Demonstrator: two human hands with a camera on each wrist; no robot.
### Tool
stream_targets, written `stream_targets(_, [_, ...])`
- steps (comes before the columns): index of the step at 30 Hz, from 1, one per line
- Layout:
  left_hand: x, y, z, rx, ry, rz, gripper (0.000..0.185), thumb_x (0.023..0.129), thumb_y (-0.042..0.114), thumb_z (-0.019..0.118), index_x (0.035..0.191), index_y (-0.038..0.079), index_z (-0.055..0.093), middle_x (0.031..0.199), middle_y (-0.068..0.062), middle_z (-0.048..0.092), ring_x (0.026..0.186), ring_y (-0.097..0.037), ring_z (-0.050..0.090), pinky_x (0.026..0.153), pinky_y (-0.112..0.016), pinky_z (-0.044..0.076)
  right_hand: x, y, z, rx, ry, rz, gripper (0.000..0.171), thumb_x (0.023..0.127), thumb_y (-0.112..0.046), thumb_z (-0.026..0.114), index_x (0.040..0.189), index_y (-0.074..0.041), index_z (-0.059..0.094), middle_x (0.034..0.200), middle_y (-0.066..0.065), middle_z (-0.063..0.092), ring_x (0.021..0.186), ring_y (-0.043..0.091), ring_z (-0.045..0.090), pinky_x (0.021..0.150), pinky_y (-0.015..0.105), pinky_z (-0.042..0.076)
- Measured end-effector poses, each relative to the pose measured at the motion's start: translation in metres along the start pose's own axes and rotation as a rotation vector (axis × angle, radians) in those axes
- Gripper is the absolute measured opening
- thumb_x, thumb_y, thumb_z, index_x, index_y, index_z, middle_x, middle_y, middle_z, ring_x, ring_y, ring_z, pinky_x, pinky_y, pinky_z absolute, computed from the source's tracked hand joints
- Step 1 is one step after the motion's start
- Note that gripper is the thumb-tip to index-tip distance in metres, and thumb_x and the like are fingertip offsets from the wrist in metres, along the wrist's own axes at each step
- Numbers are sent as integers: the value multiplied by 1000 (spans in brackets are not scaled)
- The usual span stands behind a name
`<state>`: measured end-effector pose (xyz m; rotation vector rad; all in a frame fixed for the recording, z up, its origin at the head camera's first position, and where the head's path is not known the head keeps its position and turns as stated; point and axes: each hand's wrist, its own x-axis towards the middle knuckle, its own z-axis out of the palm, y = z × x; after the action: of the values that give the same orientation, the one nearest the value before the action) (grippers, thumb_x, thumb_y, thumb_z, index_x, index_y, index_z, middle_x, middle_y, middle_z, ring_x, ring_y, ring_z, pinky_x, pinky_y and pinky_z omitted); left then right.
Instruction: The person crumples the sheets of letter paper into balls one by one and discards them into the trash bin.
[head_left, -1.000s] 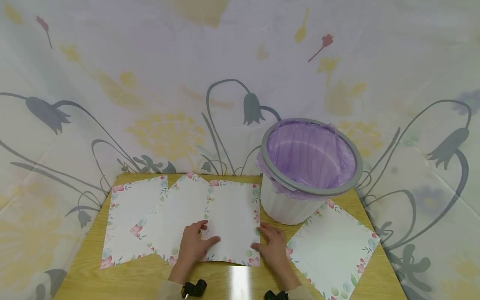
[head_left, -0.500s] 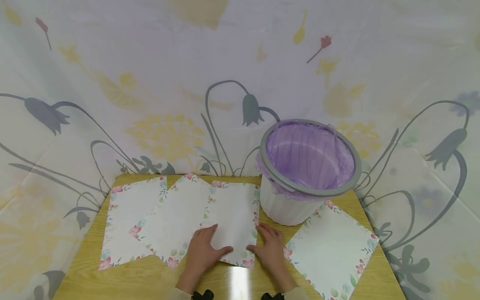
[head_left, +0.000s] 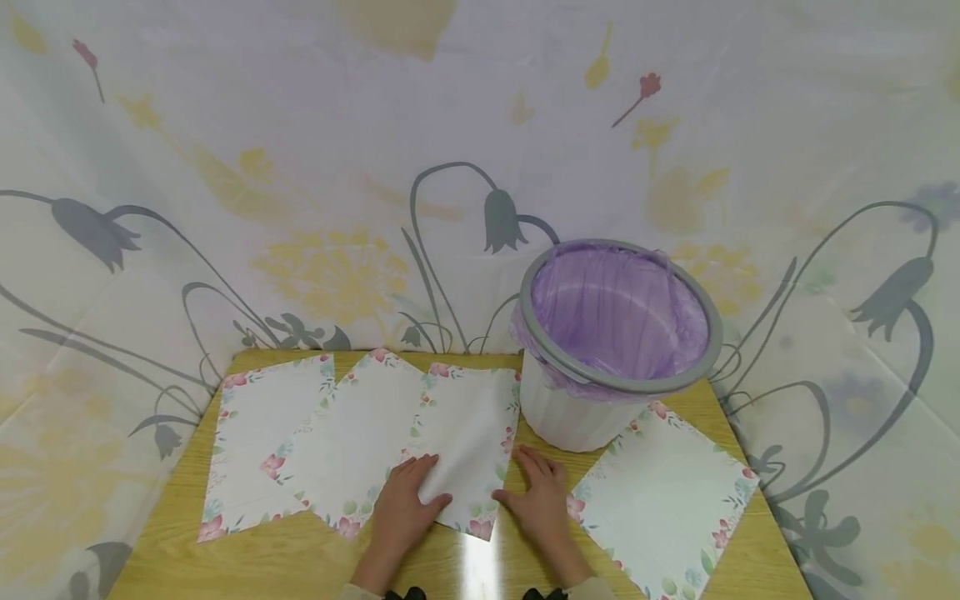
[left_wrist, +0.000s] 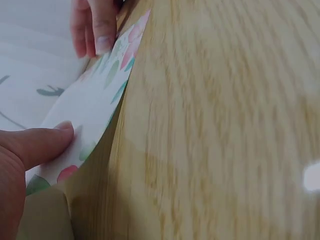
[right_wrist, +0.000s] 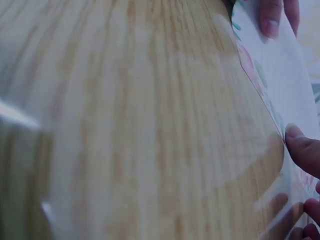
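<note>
Four-cornered white paper sheets with floral borders lie on the table in the head view. At the lower left of the middle sheet (head_left: 468, 417), my left hand (head_left: 401, 504) holds it, thumb on top. Its other fingertips lie near the left edge, partly hidden. The sheet bows, and its near edge stands off the wood in the left wrist view. Beside the right edge rests my right hand (head_left: 542, 500), fingers spread and relaxed. Its thumb (right_wrist: 302, 150) touches or nearly touches that edge in the right wrist view.
A white bin (head_left: 573, 417) with a grey rim and purple liner (head_left: 622, 308) stands behind my right hand. Two overlapping floral sheets (head_left: 360, 433) lie left, another sheet (head_left: 667, 492) lies right. A flower-patterned curtain (head_left: 315, 167) backs the wooden table (head_left: 262, 567).
My left hand has shifted right and nearer to me. The middle sheet has turned slightly, its near end swinging left, and now bows. My right hand moved slightly.
</note>
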<state>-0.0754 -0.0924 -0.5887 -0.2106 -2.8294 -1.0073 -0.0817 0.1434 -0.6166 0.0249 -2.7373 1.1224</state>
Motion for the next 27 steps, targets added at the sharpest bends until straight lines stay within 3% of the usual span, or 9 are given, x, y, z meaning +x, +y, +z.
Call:
stream_targets(6, [1, -7, -7, -12, 22, 49, 56, 78, 27, 83, 128, 7, 67, 131, -13, 64, 123, -36, 55, 101, -52, 45, 2, 4, -2, 63, 0, 32, 74, 72, -36, 89, 136, -11, 61, 140, 5, 57, 122, 35, 44, 99, 52, 42])
stream_targets(18, [-3, -16, -14, 9, 49, 45, 53, 77, 21, 85, 127, 12, 69, 132, -7, 64, 123, -31, 56, 96, -48, 49, 3, 1, -18, 175, -10, 34, 73, 75, -30, 88, 136, -4, 59, 135, 12, 61, 124, 39, 51, 105, 54, 41])
stream_targets(27, [-7, -16, -15, 18, 81, 60, 50, 76, 17, 86, 124, 12, 71, 129, -5, 66, 118, -29, 59, 90, -48, 53, 3, 8, -15, 172, -45, 34, 76, 78, -33, 85, 141, -3, 53, 140, 14, 56, 128, 40, 46, 108, 54, 37])
